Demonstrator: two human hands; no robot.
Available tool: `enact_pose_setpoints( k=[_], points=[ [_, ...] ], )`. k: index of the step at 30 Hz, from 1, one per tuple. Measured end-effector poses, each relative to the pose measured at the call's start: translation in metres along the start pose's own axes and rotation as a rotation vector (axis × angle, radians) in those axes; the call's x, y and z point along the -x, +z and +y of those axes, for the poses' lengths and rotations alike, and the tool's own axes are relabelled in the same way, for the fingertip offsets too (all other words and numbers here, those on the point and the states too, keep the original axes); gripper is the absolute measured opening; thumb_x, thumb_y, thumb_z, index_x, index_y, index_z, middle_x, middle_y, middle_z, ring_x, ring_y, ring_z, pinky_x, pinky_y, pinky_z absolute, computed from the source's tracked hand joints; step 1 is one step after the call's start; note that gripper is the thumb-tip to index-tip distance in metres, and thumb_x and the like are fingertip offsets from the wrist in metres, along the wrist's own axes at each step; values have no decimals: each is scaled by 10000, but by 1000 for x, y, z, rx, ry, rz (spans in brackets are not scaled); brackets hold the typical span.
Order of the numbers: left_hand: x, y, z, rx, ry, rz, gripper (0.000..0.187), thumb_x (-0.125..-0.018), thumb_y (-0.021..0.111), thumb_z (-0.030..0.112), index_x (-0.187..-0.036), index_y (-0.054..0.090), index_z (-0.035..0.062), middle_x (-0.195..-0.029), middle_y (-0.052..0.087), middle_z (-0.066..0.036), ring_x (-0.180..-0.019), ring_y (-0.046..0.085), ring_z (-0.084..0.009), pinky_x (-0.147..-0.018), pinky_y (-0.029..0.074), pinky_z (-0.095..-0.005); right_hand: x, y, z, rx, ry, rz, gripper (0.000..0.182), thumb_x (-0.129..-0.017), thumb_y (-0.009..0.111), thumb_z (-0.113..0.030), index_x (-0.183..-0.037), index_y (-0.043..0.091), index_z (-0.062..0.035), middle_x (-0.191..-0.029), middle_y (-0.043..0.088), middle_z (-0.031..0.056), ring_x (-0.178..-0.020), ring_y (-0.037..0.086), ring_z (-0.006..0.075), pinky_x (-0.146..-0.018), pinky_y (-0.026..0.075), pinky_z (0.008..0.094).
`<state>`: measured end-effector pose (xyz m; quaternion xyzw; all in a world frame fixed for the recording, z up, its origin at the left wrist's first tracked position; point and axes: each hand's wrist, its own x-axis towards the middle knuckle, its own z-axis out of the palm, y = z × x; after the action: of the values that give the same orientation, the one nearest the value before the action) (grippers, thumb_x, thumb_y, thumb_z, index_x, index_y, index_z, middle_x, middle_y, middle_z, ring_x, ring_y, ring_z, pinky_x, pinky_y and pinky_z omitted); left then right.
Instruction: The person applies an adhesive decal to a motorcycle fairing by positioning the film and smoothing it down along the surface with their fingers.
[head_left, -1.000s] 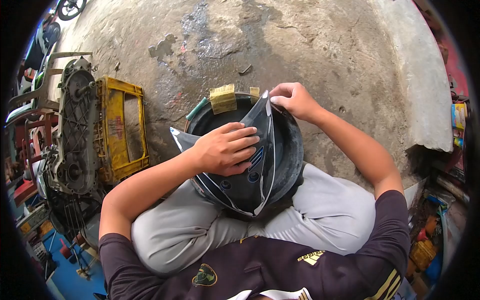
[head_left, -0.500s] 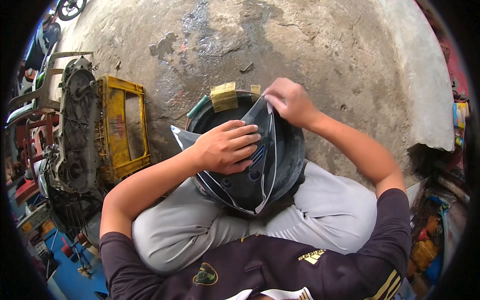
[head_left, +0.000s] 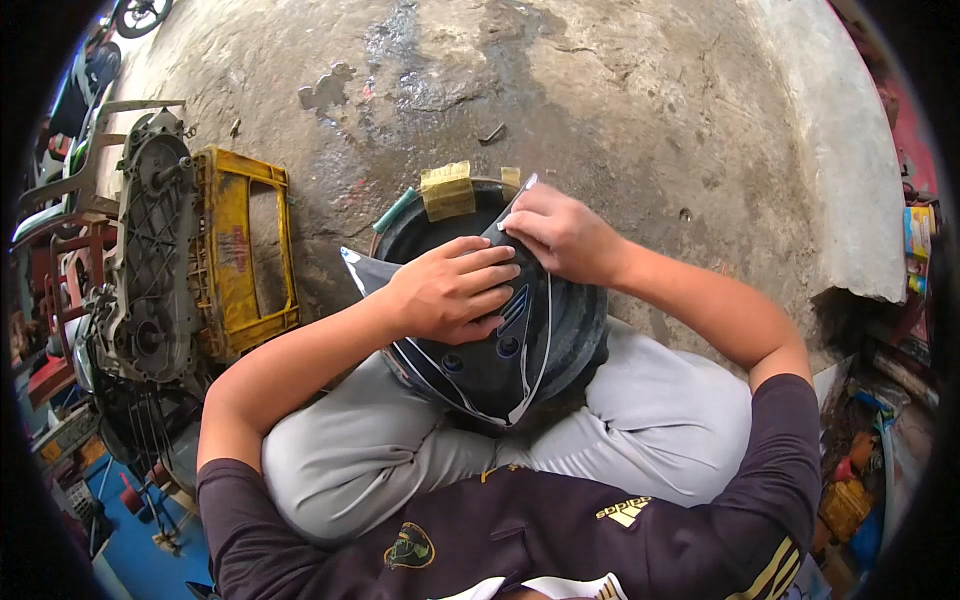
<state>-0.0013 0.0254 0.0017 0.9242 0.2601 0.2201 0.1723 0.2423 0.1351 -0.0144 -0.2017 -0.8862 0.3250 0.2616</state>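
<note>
A dark, pointed panel (head_left: 480, 365) with white-edged sides and blue marks rests over a round black basin (head_left: 585, 325) between my crossed legs. My left hand (head_left: 455, 290) lies flat on the panel's middle, fingers spread a little. Near the panel's upper right tip, my right hand (head_left: 560, 232) has its fingers pinched together against the edge. Whatever is between those fingertips is too small to make out. Yellow sandpaper-like pieces (head_left: 447, 192) and a teal strip (head_left: 397, 211) sit on the basin's rim.
Wet concrete floor (head_left: 620, 130) spreads out ahead. On the left stand a yellow crate (head_left: 225, 250), a metal engine casing (head_left: 155, 250) and a chair frame (head_left: 85, 190). A concrete ledge (head_left: 850, 180) and mixed clutter (head_left: 850, 500) are on the right.
My right hand has moved down and left along the panel's edge, uncovering its upper tip. My left hand has stayed in nearly the same place.
</note>
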Motion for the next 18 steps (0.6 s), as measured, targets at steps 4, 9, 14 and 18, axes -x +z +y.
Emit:
enact_pose_setpoints(
  k=[4, 9, 14, 18],
  points=[
    [1, 0, 0, 5, -2, -1, 326, -848, 833, 273, -1106, 749, 93, -1349, 710, -100, -1369, 632, -297, -1127, 507, -496, -5, -11, 22, 109, 90, 4, 68, -926, 711, -37, -985, 702, -5, -947, 670, 154, -967, 655, 369, -872, 553, 455],
    [-1, 0, 0, 5, 6, 10, 324, -845, 835, 265, -1101, 749, 87, -1348, 712, -105, -1363, 638, -301, -1123, 510, -495, -6, 1, -5, -60, -34, -66, 53, -927, 703, -51, -966, 701, -16, -951, 672, 146, -958, 644, 369, -864, 549, 450],
    [1, 0, 0, 2, 12, 13, 326, -848, 833, 272, -1099, 749, 82, -1347, 714, -107, -1358, 643, -305, -1123, 510, -497, -8, -4, 19, 121, 41, -68, 63, -916, 698, -37, -975, 680, -23, -973, 650, 142, -996, 637, 368, -878, 550, 457],
    [0, 1, -1, -3, 16, 15, 324, -850, 831, 275, -1097, 750, 82, -1342, 715, -105, -1353, 645, -302, -1123, 511, -497, -14, -6, 9, 92, -59, -114, 59, -923, 691, -54, -969, 672, -24, -971, 649, 147, -987, 633, 366, -855, 544, 460]
  ],
)
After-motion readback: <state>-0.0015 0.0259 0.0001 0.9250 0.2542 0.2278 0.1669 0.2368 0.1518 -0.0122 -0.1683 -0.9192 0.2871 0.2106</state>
